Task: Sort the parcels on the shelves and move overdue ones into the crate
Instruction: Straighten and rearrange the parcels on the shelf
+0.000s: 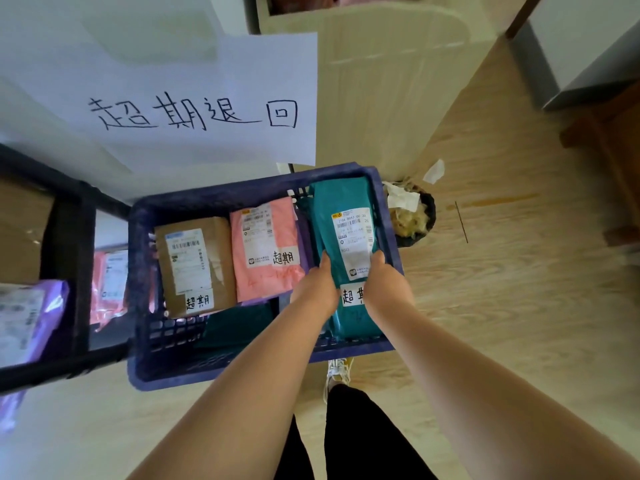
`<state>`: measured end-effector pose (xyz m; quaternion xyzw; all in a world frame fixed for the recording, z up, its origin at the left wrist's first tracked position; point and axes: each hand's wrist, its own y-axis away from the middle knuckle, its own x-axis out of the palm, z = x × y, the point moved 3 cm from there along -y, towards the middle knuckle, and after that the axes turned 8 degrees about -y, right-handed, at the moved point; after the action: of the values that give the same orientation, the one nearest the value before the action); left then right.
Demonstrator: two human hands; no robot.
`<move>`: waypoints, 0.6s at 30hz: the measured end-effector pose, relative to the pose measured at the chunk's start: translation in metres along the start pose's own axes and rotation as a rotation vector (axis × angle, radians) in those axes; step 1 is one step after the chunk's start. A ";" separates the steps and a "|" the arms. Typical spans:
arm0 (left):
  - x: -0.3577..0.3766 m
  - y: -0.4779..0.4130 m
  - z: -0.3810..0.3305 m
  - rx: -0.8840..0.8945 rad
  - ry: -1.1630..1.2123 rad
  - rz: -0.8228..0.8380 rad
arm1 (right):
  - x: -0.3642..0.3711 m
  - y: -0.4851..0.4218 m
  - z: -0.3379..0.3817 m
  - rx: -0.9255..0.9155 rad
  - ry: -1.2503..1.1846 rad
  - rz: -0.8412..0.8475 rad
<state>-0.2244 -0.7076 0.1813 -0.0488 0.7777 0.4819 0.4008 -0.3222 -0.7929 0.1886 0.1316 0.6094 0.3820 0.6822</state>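
Observation:
A dark blue plastic crate [221, 199] stands on the floor below me. In it lie a brown cardboard parcel [218, 233] at the left and a pink mailer [265, 237] in the middle, both with white handwritten tags. A teal mailer [341, 199] with a shipping label lies along the crate's right side. My left hand [317, 284] and my right hand [386, 282] grip it by its near half, one on each edge. A second teal bag [239, 327] lies lower in the crate.
A white paper sign [194, 109] with handwriting hangs behind the crate. A black shelf frame [69, 244] at the left holds pink [107, 289] and purple [31, 317] parcels. A bin of rubbish [414, 216] stands right of the crate. Wooden floor spreads to the right.

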 end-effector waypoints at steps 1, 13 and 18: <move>-0.002 0.002 0.001 0.001 -0.020 0.001 | -0.001 0.003 0.000 0.012 -0.016 -0.009; -0.039 0.051 0.043 0.043 -0.100 -0.039 | -0.041 0.044 0.014 -0.020 -0.216 -0.142; -0.069 0.073 0.069 0.091 -0.095 -0.065 | -0.058 0.064 0.042 -0.066 -0.342 -0.137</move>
<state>-0.1721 -0.6358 0.2644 -0.0330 0.7769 0.4348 0.4543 -0.3041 -0.7768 0.2816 0.1302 0.4790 0.3265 0.8044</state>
